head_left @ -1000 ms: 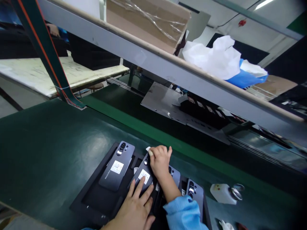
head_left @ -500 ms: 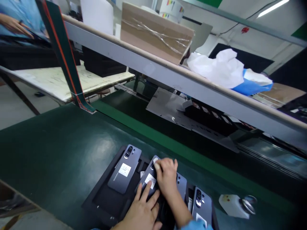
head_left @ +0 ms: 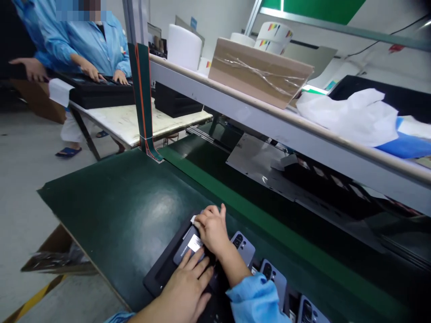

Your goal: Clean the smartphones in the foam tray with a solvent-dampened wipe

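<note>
A black tray (head_left: 158,280) lies on the green belt and holds several grey phones, backs up. My right hand (head_left: 212,229) is closed on a small white pad (head_left: 193,219) and presses it on the top end of the left-most visible phone (head_left: 183,251), beside that phone's white label (head_left: 194,243). My left hand (head_left: 186,287) lies flat with fingers spread on the lower end of the same phone and the tray. More phones (head_left: 243,246) (head_left: 273,276) lie to the right, partly hidden by my blue sleeve (head_left: 257,298).
A grey shelf rail (head_left: 269,121) overhangs the belt, carrying a taped cardboard box (head_left: 259,72), tape rolls (head_left: 274,36) and white cloth (head_left: 350,114). At far left a person in blue (head_left: 90,49) handles black trays on a white table (head_left: 131,123). The bench's left edge drops to the floor.
The view has swung up and left, bringing the co-worker and floor into sight. My right hand with the white pad now covers the top of the left-most visible phone. My left hand stays flat.
</note>
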A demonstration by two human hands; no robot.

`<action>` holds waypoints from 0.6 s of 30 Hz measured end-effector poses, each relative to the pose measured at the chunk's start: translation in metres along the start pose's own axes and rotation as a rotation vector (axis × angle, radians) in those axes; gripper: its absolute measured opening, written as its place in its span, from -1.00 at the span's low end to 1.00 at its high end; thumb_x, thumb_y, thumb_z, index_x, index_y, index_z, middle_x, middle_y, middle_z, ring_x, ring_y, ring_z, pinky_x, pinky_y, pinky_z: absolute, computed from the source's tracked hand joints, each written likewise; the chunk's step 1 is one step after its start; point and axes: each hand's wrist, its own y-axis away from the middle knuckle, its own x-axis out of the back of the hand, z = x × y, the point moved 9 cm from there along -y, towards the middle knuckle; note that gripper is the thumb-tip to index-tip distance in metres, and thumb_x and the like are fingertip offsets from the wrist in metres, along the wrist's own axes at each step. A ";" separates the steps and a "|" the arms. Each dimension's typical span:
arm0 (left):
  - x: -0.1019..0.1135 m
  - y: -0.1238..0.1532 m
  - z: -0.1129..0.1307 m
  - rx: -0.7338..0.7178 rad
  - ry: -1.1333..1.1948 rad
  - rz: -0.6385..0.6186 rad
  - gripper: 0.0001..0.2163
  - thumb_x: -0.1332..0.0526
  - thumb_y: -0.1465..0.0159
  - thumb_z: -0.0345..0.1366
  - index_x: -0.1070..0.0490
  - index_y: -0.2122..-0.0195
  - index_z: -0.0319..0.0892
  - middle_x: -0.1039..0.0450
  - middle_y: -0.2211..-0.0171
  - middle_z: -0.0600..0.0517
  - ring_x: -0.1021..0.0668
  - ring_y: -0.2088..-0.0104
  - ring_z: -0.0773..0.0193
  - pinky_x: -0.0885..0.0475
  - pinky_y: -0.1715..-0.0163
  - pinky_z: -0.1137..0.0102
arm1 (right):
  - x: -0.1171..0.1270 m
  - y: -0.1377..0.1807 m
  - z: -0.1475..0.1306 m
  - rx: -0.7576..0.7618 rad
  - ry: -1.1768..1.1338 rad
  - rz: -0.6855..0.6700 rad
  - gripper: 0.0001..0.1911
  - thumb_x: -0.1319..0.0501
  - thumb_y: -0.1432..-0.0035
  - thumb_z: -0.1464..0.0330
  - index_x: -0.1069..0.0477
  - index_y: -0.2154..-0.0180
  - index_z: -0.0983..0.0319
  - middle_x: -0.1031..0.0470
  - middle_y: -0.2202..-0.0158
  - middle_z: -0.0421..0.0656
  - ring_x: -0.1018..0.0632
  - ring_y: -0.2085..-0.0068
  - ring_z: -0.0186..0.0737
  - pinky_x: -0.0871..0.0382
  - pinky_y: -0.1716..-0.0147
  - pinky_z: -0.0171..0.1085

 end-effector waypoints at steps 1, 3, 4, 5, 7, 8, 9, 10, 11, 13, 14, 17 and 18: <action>0.003 0.001 -0.001 0.005 0.017 -0.004 -0.48 -0.13 -0.30 -0.29 -0.12 -0.30 0.01 -0.12 -0.30 -0.01 -0.06 -0.33 -0.04 0.04 -0.29 -0.09 | 0.001 0.006 0.005 -0.034 0.007 0.003 -0.88 -0.24 -0.17 0.45 -0.49 0.34 0.11 -0.46 0.37 -0.25 -0.34 0.10 -0.19 0.38 -0.20 0.20; 0.006 0.000 0.000 0.012 0.063 -0.030 -0.51 -0.09 -0.33 -0.26 -0.13 -0.29 -0.02 -0.13 -0.30 -0.02 -0.05 -0.33 -0.05 0.06 -0.30 -0.07 | 0.004 0.021 0.014 -0.090 0.014 0.028 -0.88 -0.21 -0.19 0.45 -0.49 0.34 0.13 -0.44 0.37 -0.24 -0.34 0.12 -0.19 0.34 -0.20 0.20; 0.007 -0.001 0.001 0.014 0.084 -0.048 -0.53 -0.07 -0.35 -0.23 -0.14 -0.29 -0.05 -0.14 -0.29 -0.05 -0.04 -0.33 -0.07 0.07 -0.30 -0.08 | 0.005 0.028 0.015 -0.097 0.009 0.036 -0.88 -0.21 -0.19 0.45 -0.48 0.34 0.14 -0.43 0.38 -0.23 -0.34 0.13 -0.20 0.33 -0.21 0.20; 0.008 -0.003 0.003 0.014 0.102 -0.069 -0.53 -0.06 -0.36 -0.19 -0.16 -0.29 -0.09 -0.16 -0.28 -0.09 -0.04 -0.33 -0.10 0.09 -0.30 -0.08 | 0.004 0.033 0.013 -0.087 0.002 0.037 -0.88 -0.20 -0.19 0.46 -0.48 0.34 0.14 -0.43 0.39 -0.23 -0.34 0.13 -0.20 0.33 -0.21 0.19; 0.007 -0.005 0.004 0.028 0.114 -0.099 -0.53 -0.05 -0.37 -0.14 -0.19 -0.28 -0.13 -0.21 -0.25 -0.14 -0.07 -0.31 -0.15 0.10 -0.30 -0.09 | -0.003 0.031 0.003 -0.034 -0.014 0.020 -0.87 -0.21 -0.18 0.46 -0.48 0.33 0.13 -0.43 0.39 -0.23 -0.34 0.11 -0.19 0.35 -0.22 0.19; 0.006 -0.006 0.004 0.032 0.111 -0.105 -0.53 -0.04 -0.37 -0.13 -0.19 -0.28 -0.14 -0.22 -0.25 -0.15 -0.09 -0.31 -0.16 0.11 -0.30 -0.10 | -0.007 0.025 -0.002 -0.009 -0.016 0.011 -0.87 -0.22 -0.17 0.46 -0.48 0.33 0.12 -0.43 0.38 -0.24 -0.34 0.10 -0.19 0.37 -0.22 0.19; 0.004 -0.007 0.003 0.033 0.106 -0.106 -0.52 -0.05 -0.37 -0.13 -0.18 -0.28 -0.12 -0.21 -0.25 -0.14 -0.09 -0.31 -0.17 0.10 -0.29 -0.11 | -0.009 0.017 -0.004 0.004 -0.011 0.007 -0.87 -0.23 -0.16 0.46 -0.49 0.32 0.11 -0.44 0.37 -0.24 -0.34 0.09 -0.18 0.39 -0.22 0.20; 0.001 -0.007 0.001 0.029 0.098 -0.103 -0.52 -0.06 -0.36 -0.13 -0.17 -0.28 -0.10 -0.20 -0.26 -0.13 -0.08 -0.31 -0.17 0.10 -0.29 -0.12 | -0.010 0.008 -0.003 -0.003 -0.001 0.010 -0.87 -0.24 -0.15 0.46 -0.49 0.31 0.10 -0.44 0.36 -0.24 -0.33 0.09 -0.18 0.40 -0.22 0.21; -0.002 -0.008 -0.001 0.020 0.090 -0.093 -0.52 -0.07 -0.35 -0.14 -0.16 -0.29 -0.08 -0.18 -0.27 -0.11 -0.07 -0.32 -0.16 0.09 -0.29 -0.13 | -0.008 -0.001 0.001 -0.022 0.011 0.017 -0.87 -0.25 -0.15 0.46 -0.49 0.31 0.09 -0.45 0.36 -0.24 -0.33 0.09 -0.18 0.40 -0.21 0.22; -0.010 -0.009 -0.006 -0.011 0.067 -0.067 -0.51 -0.10 -0.33 -0.17 -0.16 -0.29 -0.06 -0.17 -0.28 -0.08 -0.04 -0.32 -0.14 0.05 -0.28 -0.13 | 0.000 -0.009 0.014 -0.074 0.034 0.035 -0.89 -0.25 -0.16 0.44 -0.49 0.33 0.10 -0.45 0.36 -0.24 -0.33 0.10 -0.16 0.37 -0.20 0.23; -0.015 -0.010 -0.009 -0.025 0.052 -0.061 -0.51 -0.11 -0.32 -0.18 -0.17 -0.28 -0.07 -0.18 -0.27 -0.08 -0.04 -0.32 -0.14 0.03 -0.28 -0.12 | 0.005 -0.007 0.019 -0.097 0.045 0.049 -0.89 -0.24 -0.17 0.44 -0.49 0.35 0.12 -0.45 0.36 -0.23 -0.33 0.10 -0.16 0.34 -0.19 0.24; -0.025 -0.014 -0.014 -0.057 0.011 -0.077 -0.51 -0.14 -0.30 -0.24 -0.20 -0.27 -0.09 -0.20 -0.25 -0.11 -0.07 -0.31 -0.17 -0.06 -0.26 -0.11 | 0.011 0.015 0.021 -0.120 0.035 0.096 -0.87 -0.21 -0.17 0.47 -0.47 0.35 0.14 -0.43 0.37 -0.21 -0.34 0.13 -0.16 0.28 -0.19 0.23; -0.026 -0.015 -0.014 -0.065 0.000 -0.096 -0.51 -0.16 -0.29 -0.26 -0.21 -0.27 -0.06 -0.22 -0.24 -0.12 -0.12 -0.30 -0.18 -0.08 -0.25 -0.12 | 0.008 0.022 0.016 -0.107 0.016 0.107 -0.87 -0.20 -0.16 0.49 -0.47 0.35 0.14 -0.43 0.37 -0.21 -0.35 0.14 -0.17 0.28 -0.19 0.23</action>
